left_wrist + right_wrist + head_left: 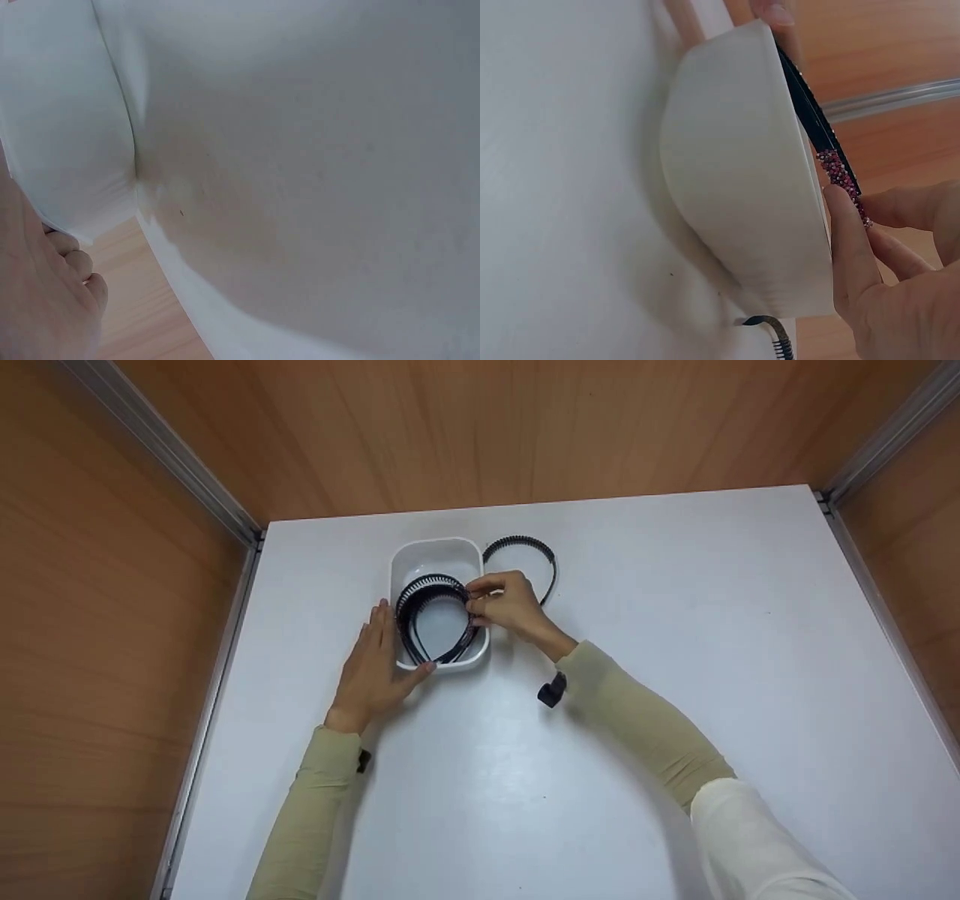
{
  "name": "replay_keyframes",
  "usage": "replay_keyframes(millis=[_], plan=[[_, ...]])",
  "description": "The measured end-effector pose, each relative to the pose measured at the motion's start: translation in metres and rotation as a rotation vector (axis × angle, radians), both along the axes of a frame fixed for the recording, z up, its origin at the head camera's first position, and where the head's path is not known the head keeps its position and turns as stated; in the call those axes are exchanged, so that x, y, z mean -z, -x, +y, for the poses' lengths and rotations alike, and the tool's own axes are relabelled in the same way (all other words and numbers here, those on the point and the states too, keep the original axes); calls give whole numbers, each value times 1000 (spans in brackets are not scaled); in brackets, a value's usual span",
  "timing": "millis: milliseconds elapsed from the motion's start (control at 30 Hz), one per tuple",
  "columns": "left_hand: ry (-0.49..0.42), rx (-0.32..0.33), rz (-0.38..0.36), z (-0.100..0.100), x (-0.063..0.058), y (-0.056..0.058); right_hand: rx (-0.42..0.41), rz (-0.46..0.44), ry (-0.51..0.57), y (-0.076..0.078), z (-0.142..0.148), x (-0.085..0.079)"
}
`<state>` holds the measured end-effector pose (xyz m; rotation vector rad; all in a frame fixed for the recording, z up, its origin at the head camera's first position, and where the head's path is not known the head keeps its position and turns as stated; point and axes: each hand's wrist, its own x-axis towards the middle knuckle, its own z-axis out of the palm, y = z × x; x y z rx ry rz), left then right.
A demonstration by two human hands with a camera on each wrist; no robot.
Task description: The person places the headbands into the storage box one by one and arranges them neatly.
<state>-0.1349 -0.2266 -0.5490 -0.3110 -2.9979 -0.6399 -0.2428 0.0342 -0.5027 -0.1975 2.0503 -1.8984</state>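
Note:
A white plastic container [429, 556] holds a stack of dark headbands [406, 598], several of them with comb-like teeth. My right hand [512, 605] pinches a headband studded with pink and purple beads [838, 171] at the container's right rim, thumb and fingertips on its beaded stretch. Against the container's left wall lies my left hand [369, 671], its fingers straight along the side and its thumb reaching over the front corner. In the left wrist view only the edge of that hand [45, 292] shows beside the white wall.
A black toothed headband [555, 561] lies on the white table [675, 660], just right of the container and behind my right hand. Wood-grain panels [525, 435] with metal edge rails enclose the table at the back and sides.

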Motion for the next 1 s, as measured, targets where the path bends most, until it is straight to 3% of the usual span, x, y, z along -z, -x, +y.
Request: replay_keyframes(millis=[567,1000], plan=[[5,1,-14,1,1,0,16,39,-53,-4,-4,0],[-3,1,-1,1,1,-1,-15,149,-172,-7,-7,-3]])
